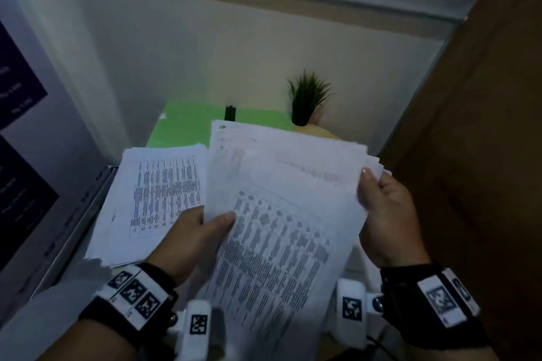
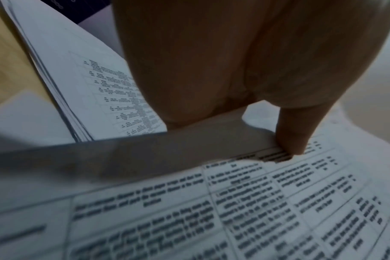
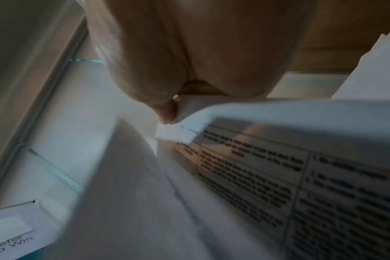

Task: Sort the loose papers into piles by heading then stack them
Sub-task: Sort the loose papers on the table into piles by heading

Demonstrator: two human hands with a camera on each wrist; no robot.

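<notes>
Nearest to the camera, the left hand pinches the left edge of the top sheet, a page with a printed table; its thumb lies on the printed face and the other fingers are hidden under the paper. The right hand grips the right edge of the held bundle of papers, thumb on top, the fingers curled behind it. The bundle is raised above the desk and its sheets are fanned out, not aligned. Just to the left, partly under the left hand, a pile of papers with a table on top lies flat. Behind it there is a green mat. A small potted plant stands near the back wall, and a small dark object beside it is too blurred to tell
</notes>
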